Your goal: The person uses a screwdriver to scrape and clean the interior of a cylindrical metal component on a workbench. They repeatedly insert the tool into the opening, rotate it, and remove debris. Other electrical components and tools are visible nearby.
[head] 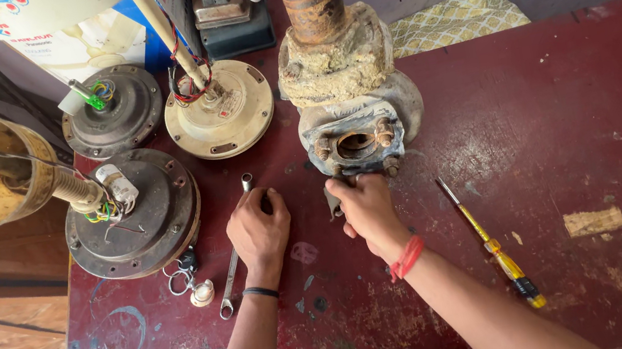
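Head view, looking down on a worn dark-red workbench (572, 122).

Left hand (259, 229): knuckles up, fingers curled down onto the bench surface, loosely closed. It lies over the upper part of a long metal spanner (228, 285); the spanner's top end shows above the fingers, its lower end below the wrist. Whether the fingers actually grip the shaft cannot be told. A thin black band sits on this wrist.

Right hand (367, 207): fingers bent and pressed against the lower edge of the flange of a rusty pump body (349, 101). A small grey metal piece shows just beside the fingers at the flange; whether it is pinched cannot be told. A red thread is tied round this wrist.

Pump body: stands at the bench's far middle, corroded pipe stub rising from its top, square flange with bolts facing the camera, touching the right fingertips.

Surroundings:
- Yellow-handled screwdriver (491, 241) lies flat to the right of the right forearm, apart from it.
- Dark fan motor (134, 216) with coloured wires sits left of the left hand, near it.
- Cream fan motor (220, 110) and a second dark one (113, 111) stand behind.
- Key ring (177, 279) lies just beside the spanner's lower half.
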